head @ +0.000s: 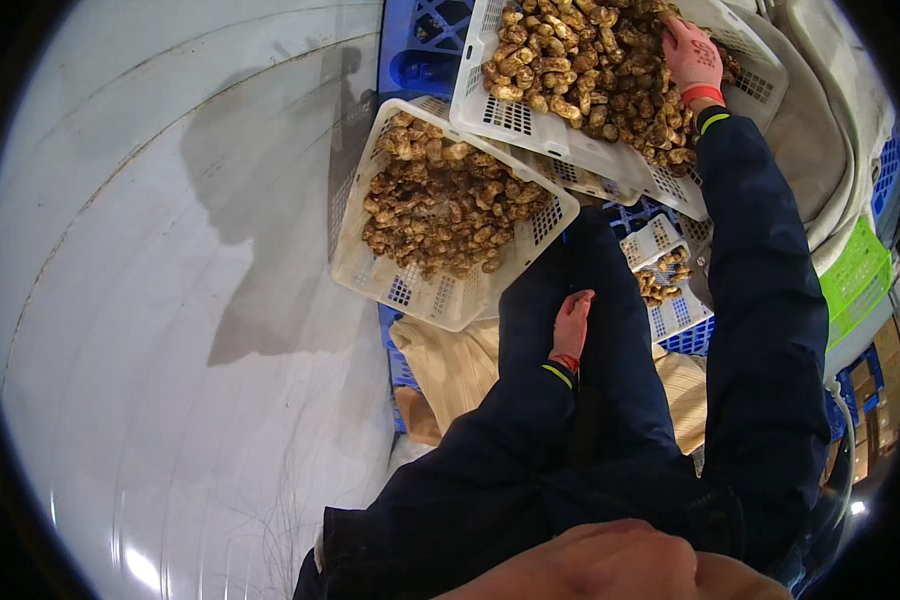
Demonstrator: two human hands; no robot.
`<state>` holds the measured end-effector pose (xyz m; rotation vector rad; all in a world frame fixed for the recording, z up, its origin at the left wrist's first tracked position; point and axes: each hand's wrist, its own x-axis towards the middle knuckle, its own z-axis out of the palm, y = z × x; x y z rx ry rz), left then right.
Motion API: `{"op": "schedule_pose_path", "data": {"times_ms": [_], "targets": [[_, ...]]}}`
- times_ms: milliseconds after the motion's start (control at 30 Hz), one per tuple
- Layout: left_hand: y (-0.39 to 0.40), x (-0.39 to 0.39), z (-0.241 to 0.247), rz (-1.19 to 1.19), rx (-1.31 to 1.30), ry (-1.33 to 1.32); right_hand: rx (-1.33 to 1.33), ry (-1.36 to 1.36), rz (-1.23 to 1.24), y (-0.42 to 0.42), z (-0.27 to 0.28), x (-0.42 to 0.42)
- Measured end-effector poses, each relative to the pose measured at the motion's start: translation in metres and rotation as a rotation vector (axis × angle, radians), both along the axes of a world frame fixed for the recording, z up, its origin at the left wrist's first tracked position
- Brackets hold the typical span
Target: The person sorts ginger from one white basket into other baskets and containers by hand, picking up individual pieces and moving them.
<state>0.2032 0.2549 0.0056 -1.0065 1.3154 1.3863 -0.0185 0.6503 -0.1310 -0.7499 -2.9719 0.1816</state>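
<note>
My right hand, in a pink glove with a red cuff, reaches into the far white plastic crate. Its fingertips touch the peanuts in their shells heaped there, and whether it grips one is hidden. My left hand, gloved alike, rests edge-on between my thighs, fingers close together and palm out of sight. To its upper left, a second white crate tilts beside my knee, with smaller, darker peanuts inside. Right of my knee, a smaller white basket holds a few peanuts.
A pale wall curves along the left. Blue plastic pallets lie under the crates. Grey fabric drapes at the right, above a bright green crate. Beige ribbed fabric sits under my legs.
</note>
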Motion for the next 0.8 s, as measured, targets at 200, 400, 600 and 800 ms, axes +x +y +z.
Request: {"op": "schedule_pose_path", "data": {"times_ms": [200, 400, 600, 800], "targets": [[0.001, -0.005, -0.003, 0.033, -0.035, -0.063, -0.107, 0.155, -0.212, -0.058, 0.058, -0.082], [0.001, 0.001, -0.003, 0.133, 0.033, -0.056, -0.087, 0.182, -0.373, -0.059, 0.019, -0.105], [0.000, 0.000, -0.005, 0.147, 0.026, -0.060, -0.245, 0.209, -0.418, -0.054, 0.006, -0.108], [0.002, -0.009, -0.001, 0.034, -0.025, -0.054, 0.017, 0.317, -0.058, -0.094, 0.059, -0.090]]}}
